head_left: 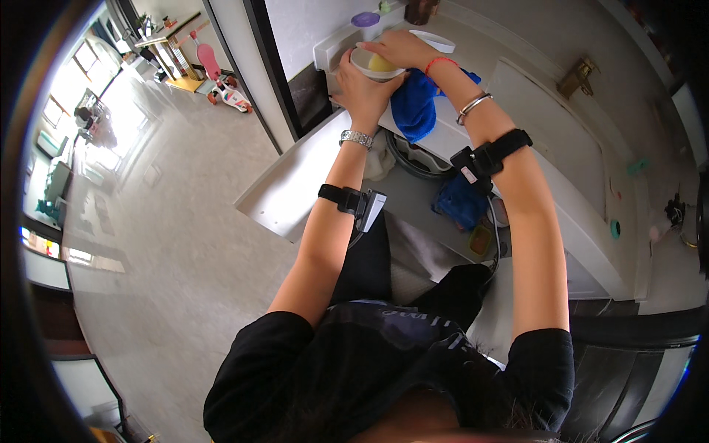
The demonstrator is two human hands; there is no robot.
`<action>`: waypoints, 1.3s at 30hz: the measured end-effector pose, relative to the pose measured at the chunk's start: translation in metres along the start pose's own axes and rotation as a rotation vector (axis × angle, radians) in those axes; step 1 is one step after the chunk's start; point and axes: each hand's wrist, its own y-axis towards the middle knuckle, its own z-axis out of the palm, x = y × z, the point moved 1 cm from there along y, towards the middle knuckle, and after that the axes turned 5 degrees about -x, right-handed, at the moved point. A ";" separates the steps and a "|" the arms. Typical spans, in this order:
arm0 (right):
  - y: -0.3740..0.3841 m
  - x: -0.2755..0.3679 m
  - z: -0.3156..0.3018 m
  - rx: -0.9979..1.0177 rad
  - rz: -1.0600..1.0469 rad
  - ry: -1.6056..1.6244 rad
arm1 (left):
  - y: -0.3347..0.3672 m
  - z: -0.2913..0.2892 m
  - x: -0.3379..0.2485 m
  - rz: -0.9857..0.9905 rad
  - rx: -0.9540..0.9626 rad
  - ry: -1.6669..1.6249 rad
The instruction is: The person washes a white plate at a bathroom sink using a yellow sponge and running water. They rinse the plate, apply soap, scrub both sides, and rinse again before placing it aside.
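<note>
At the far edge of the counter, my left hand (362, 90) is wrapped round a small white bowl (361, 59) from its left and near side. My right hand (405, 50) reaches over the bowl from the right, fingers curled down into it. Those fingers close on a pale yellow piece (381, 63) inside the bowl; its exact kind is unclear. A blue cloth (415, 111) drapes over the counter's front edge, just below my right wrist.
A purple-lidded container (365, 20) and a white dish (436, 41) stand behind my hands. Below, an open cabinet door (284, 188) juts out. Inside the cabinet are a dark basin (417, 161), another blue cloth (459, 201) and a small yellow-green container (480, 241). A pink scooter (209, 63) stands far left.
</note>
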 end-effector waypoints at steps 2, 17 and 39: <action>0.006 -0.005 0.002 0.020 0.146 0.128 | 0.001 -0.001 -0.001 0.008 0.006 -0.009; -0.128 -0.152 -0.089 -0.648 0.937 1.454 | 0.000 -0.014 -0.001 0.120 0.014 -0.173; -0.407 -0.293 -0.100 -1.167 1.325 1.280 | -0.083 0.101 -0.255 0.494 1.317 -0.387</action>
